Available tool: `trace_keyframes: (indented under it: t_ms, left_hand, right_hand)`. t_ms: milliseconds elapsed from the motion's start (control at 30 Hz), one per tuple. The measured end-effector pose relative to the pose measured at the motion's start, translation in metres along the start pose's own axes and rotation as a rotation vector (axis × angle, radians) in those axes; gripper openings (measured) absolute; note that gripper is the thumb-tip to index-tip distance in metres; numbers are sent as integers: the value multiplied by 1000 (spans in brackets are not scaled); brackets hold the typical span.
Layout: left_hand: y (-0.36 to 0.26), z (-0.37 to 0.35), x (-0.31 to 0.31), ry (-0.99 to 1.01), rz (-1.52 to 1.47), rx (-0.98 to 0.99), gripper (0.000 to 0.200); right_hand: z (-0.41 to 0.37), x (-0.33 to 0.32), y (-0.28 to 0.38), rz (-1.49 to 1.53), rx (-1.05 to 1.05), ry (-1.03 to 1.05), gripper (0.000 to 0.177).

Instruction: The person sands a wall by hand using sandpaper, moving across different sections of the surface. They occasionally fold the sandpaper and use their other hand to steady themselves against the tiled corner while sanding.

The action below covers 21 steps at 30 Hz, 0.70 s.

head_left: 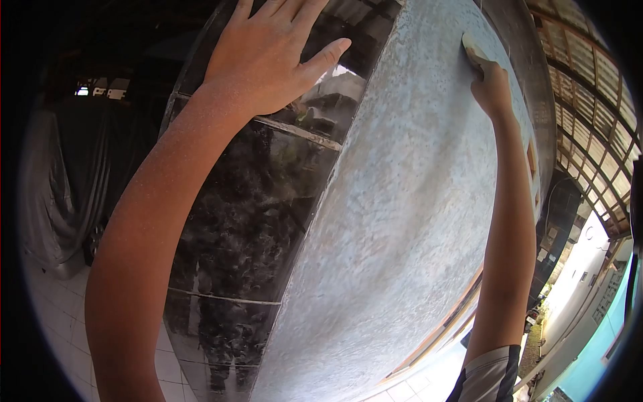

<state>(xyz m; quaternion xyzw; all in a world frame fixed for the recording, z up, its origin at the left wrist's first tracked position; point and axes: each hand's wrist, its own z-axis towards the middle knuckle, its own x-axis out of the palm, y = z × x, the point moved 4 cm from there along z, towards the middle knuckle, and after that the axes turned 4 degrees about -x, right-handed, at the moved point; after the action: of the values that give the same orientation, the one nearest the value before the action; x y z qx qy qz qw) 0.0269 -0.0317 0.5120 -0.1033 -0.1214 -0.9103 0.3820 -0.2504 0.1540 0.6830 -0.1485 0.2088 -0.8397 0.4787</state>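
Note:
A light blue-grey wall surface (402,167), mottled and streaked, fills the middle. Dark glossy tiles (248,201) with pale joints cover the strip to its left. My left hand (268,60) lies with fingers spread against the upper dark tiles, holding nothing; its fingertips run out of the top of the view. At the upper right, my right hand (493,87) is closed around a thin pale pad or sheet (473,48), pressed to the blue-grey surface. What exactly the pad is cannot be made out.
A grey cover (53,187) drapes over a large object at the left, on white floor tiles (63,308). Roofing on a beam frame (589,80) curves overhead at the right. Below it stand a white wall (576,281) and a turquoise wall (593,358).

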Motion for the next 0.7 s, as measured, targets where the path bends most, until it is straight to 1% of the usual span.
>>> trace_keyframes:
  t_ms: [67,167,233,300,400,433,467,500,533,567,667,700]
  left_hand:
    - [1,-1,2,-60,27,28,71]
    - [-2,1,-2,-13,9,-6,70]
    - [-2,0,0,-38,25,11,71]
    - [0,-2,1,-65,44,24,71]
    - [1,-1,-1,-84,36,34,70]
    - [0,0,-2,-49,34,15,71]
    - [-1,0,-3,-11,29,3,71]
    - [-3,1,-4,-14,24,6,71]
    - [-3,1,-5,10,14,-9,71]
    - [-3,2,-5,37,5,-24,72]
    - [-3,1,-5,21,28,-25,72]
    - [-3,1,-6,16,28,-23,72]
  right_hand:
    - [-1,-3,10,-20,13,5,47]
    - [6,0,0,-31,81,-1,47]
    - [7,2,-5,-25,121,-21,47]
    - [6,2,-1,10,39,-89,48]
    - [2,3,4,26,-20,-48,47]
    - [6,1,4,16,-24,-49,47]
    - [7,3,3,-13,52,-30,47]
    - [9,4,0,-40,128,-12,47]
    - [12,3,-3,5,161,-36,48]
    - [15,3,-6,3,164,-38,48]
    - [15,5,-6,63,122,-72,48]
    - [10,5,3,42,68,-65,47]
